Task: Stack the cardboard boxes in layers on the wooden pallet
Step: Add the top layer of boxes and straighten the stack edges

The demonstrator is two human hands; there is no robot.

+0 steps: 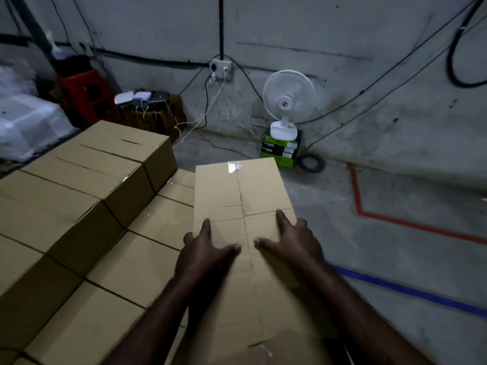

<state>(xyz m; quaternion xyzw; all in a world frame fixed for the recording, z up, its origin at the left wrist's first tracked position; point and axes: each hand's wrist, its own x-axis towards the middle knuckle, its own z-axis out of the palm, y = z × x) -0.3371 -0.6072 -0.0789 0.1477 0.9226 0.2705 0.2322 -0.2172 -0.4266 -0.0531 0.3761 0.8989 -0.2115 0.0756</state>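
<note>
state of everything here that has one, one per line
near box: flaps closed, tape at far edge
left hand: open, flat on near box
right hand: open, flat on near box
stacked boxes: closed, stepped in layers
fan: upright on green boxes; spinning unclear
wall socket: plugs inserted

A single wide-angle camera, worn on the person's head, looks forward and steeply down. Both forearms enter from the bottom edge. The left hand (204, 248) and right hand (292, 238) lie close under the lens, resting on the top of a plain brown cardboard box (237, 196) at frame centre. Stacked brown cardboard boxes (87, 185) fill the near lower left. Farther off the camera faces a grey concrete wall (369, 61), with a white table fan (288, 101) at its foot and grey concrete floor (395, 246) at right. Wall lines bow toward the frame edges.
</note>
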